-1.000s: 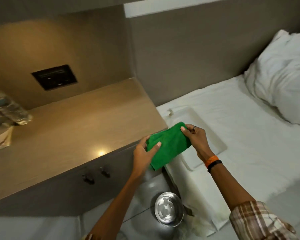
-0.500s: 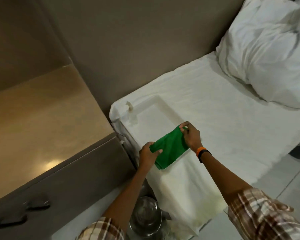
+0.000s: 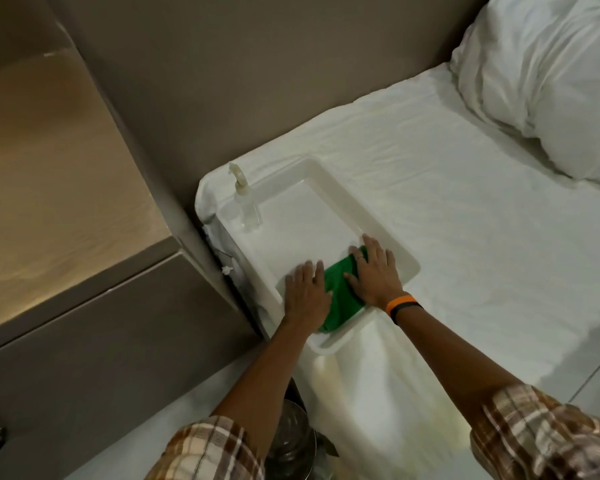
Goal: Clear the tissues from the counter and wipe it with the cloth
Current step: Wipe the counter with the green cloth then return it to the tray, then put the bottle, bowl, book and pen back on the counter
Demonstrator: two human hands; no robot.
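Both hands flat, fingers spread: left hand (image 3: 307,292) and right hand (image 3: 374,273) press the folded green cloth (image 3: 340,294) into the white tray (image 3: 388,239) on the bed (image 3: 465,202). Risk: the tray overhangs the edge and could tip; the spray bottle (image 3: 248,206) may topple.

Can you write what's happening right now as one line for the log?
step: cloth put down | left hand: flat on green cloth | right hand: flat on it | cloth: in white tray

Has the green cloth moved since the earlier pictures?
Yes. The green cloth went from the air down into the white tray, pressed flat by both hands.
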